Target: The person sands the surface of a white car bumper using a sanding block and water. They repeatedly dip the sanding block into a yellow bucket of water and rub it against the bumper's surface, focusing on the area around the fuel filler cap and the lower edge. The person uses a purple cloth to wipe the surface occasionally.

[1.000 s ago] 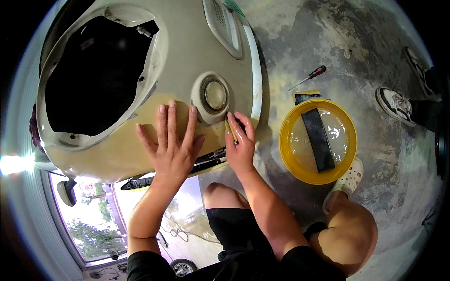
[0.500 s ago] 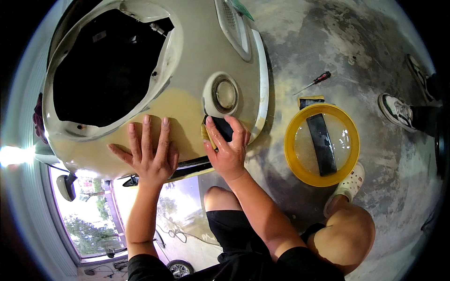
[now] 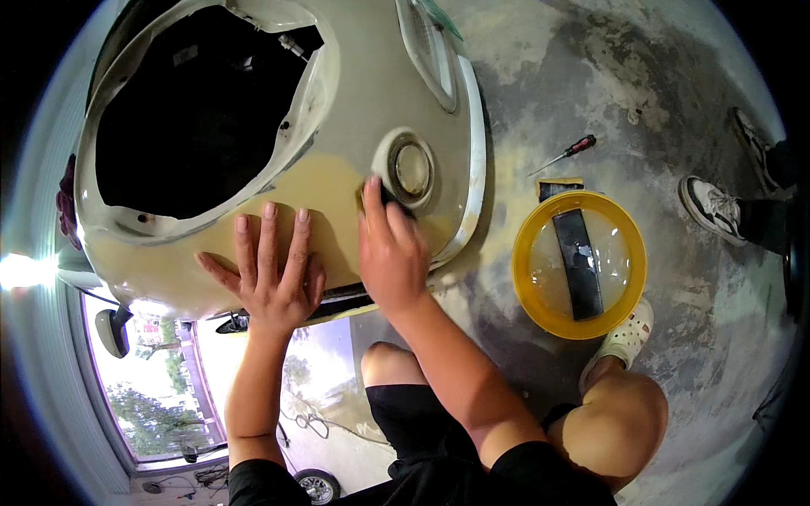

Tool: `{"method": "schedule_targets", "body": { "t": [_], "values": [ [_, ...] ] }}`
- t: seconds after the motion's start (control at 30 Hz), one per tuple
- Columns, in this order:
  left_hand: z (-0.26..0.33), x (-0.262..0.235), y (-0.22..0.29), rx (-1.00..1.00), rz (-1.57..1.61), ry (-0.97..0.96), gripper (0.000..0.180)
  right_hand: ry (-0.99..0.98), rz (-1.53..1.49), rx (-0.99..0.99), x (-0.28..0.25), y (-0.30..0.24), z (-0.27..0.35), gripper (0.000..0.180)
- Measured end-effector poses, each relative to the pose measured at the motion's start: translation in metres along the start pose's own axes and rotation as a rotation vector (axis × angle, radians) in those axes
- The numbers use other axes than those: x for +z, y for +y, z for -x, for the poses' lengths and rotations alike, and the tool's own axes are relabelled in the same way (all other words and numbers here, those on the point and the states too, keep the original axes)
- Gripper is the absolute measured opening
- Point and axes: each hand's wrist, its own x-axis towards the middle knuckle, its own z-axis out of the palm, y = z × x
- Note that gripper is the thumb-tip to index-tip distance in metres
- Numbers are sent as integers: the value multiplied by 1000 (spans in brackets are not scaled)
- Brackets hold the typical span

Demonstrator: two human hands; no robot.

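Car workshop — stripped car body (image 3: 253,152), stained concrete floor (image 3: 574,76).

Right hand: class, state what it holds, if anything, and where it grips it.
The right hand presses a small dark block against the cream car panel, fingers over its top. The left hand holds nothing; it lies flat on the panel.

Pretty bright and sharp overall; daylight blows out at the left rim, heavy fisheye bending, black corners, soft shadows underneath.
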Motion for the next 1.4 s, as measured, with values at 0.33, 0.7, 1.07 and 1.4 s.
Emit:
{"method": "schedule_targets", "body": {
  "t": [0.33,0.7,1.07,1.4],
  "values": [
    [-7,3,5,-11,19,37,49,-60,-37,109,-5,-3,-18,37],
    [-2,8,6,-10,-12,66,47,-41,-37,-18,-5,10,1,53],
    [1,5,2,9,-57,35,51,-60,10,-177,-1,41,34,56],
    [8,13,4,-8,-36,47,51,2,33,-241,-1,33,-10,51]
  ]
}}
